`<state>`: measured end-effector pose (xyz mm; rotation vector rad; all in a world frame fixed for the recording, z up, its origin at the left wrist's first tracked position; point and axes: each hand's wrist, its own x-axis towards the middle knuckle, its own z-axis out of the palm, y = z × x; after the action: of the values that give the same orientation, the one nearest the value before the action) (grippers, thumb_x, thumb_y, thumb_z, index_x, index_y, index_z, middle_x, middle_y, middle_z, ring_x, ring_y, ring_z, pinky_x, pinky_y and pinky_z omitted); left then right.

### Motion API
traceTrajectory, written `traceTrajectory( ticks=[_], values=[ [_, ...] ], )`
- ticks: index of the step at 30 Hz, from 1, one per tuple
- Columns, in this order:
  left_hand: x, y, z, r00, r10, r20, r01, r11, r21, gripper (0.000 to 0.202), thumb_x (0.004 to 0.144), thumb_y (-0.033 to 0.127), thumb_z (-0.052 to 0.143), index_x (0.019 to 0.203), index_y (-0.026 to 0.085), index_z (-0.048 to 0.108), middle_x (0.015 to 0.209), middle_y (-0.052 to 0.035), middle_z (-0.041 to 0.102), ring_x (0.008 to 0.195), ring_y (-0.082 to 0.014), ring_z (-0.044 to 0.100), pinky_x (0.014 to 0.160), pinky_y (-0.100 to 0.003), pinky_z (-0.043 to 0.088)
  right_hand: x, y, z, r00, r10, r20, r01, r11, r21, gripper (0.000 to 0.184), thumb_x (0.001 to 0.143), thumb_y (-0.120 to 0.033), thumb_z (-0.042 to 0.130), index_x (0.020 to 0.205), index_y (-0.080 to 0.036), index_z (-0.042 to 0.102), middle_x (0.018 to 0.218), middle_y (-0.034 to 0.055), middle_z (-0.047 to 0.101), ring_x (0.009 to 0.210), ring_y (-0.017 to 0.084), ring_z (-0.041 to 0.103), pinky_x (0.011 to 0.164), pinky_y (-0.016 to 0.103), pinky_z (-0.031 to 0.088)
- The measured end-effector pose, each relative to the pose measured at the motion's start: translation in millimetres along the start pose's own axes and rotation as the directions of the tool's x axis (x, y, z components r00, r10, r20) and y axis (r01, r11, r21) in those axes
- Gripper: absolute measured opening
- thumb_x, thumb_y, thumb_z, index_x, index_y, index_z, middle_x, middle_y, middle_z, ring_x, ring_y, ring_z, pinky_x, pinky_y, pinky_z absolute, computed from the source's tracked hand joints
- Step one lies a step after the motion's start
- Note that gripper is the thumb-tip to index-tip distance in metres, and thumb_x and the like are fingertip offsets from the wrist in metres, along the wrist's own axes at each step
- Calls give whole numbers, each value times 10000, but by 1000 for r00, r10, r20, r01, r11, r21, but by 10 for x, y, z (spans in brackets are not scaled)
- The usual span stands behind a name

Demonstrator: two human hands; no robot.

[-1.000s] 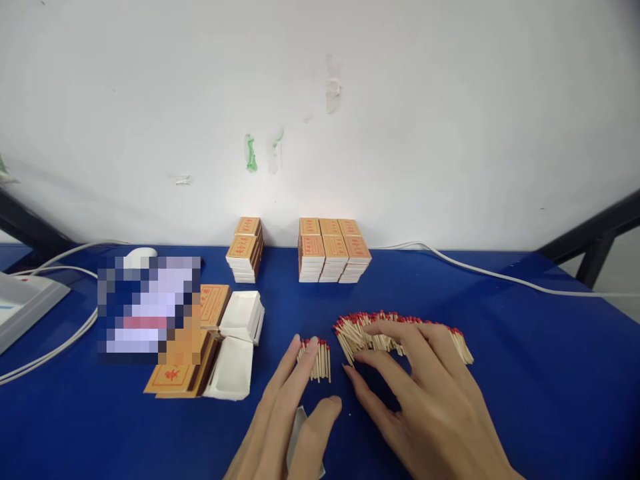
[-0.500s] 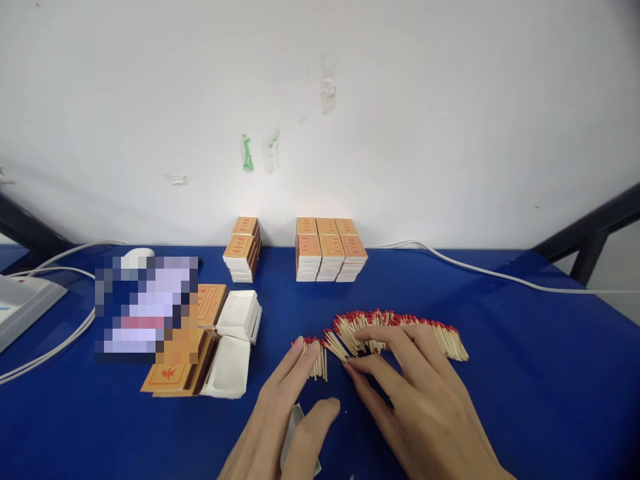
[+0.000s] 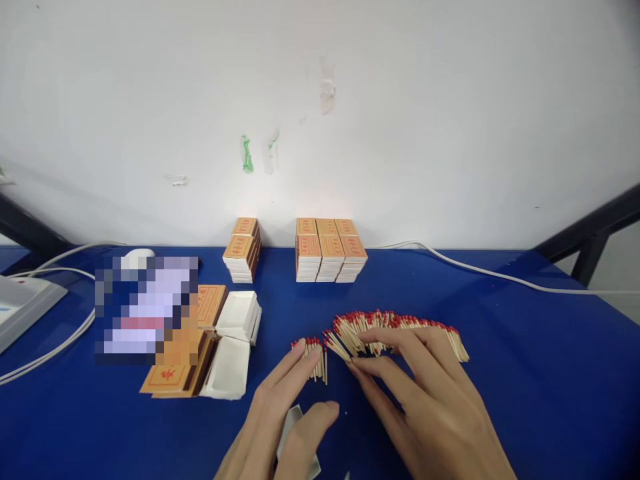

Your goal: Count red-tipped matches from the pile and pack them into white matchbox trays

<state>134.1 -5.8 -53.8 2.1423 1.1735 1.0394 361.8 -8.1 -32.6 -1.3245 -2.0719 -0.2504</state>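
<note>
Red-tipped matches form a wide fanned pile (image 3: 370, 328) on the blue table. A smaller bunch of matches (image 3: 316, 371) lies just left of it. My left hand (image 3: 283, 407) rests with its fingertips on this small bunch, the thumb held well apart. Under that thumb sits a pale matchbox tray (image 3: 289, 427), partly covered by the hand. My right hand (image 3: 425, 393) pinches the lower ends of some matches (image 3: 339, 347) at the pile's left edge between thumb and index finger. Its other fingers bend over the pile and hide part of it.
Empty white trays (image 3: 227, 367) and orange matchbox sleeves (image 3: 167, 377) lie at left. Behind them stand two stacks of matchboxes, a narrow one (image 3: 239, 248) and a wider one (image 3: 330, 248). A pixelated phone-like object (image 3: 150, 307) and white cables (image 3: 500, 277) are also on the table.
My right hand has shifted very slightly to the right, its pinch still at the match ends. My left hand has barely moved.
</note>
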Motion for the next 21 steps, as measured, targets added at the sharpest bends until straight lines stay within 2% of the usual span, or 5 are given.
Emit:
traceTrajectory(
  ticks=[5,13,16,19,21],
  values=[
    [-13,46,-59,1000,14,-2,-14,998,-69,550,1060,169,635,1550,416,598,1573,28,658,1447,-261,646,1187,-381,595,1,-21,-78,1000,-7,-22,8,1000,24,180,996,-49,701,1072,-196,773,1181,116,751,1031,271,635,898,444,579],
    [3,-118,53,997,-80,-21,77,992,-102,577,1155,206,486,1672,454,425,1613,60,614,1470,-214,613,1127,-302,643,53,-101,1,995,87,-53,-80,991,110,187,998,-77,705,988,-246,785,1154,85,774,1014,259,667,876,433,616],
    [-6,-209,116,993,-118,-28,114,987,-110,583,1168,195,449,1687,453,392,1639,7,593,1505,-243,574,1146,-388,642,105,-135,82,989,139,-44,-130,977,172,207,996,-75,692,910,-244,774,1120,82,777,1010,256,667,865,435,627],
    [-21,-275,155,994,-104,-22,101,988,-119,601,1145,285,568,1704,395,374,1649,-100,583,1491,-311,604,1154,-534,625,123,-171,131,986,164,-7,-161,974,163,201,991,-80,695,893,-239,770,1143,87,774,1035,263,662,871,445,628],
    [-35,-299,169,996,-85,-16,83,988,-129,653,1117,347,637,1709,387,363,1647,-128,580,1464,-326,633,1155,-569,613,118,-194,143,984,177,19,-178,975,130,193,990,-92,698,887,-240,764,1167,90,767,1055,274,655,880,458,623]
  ],
)
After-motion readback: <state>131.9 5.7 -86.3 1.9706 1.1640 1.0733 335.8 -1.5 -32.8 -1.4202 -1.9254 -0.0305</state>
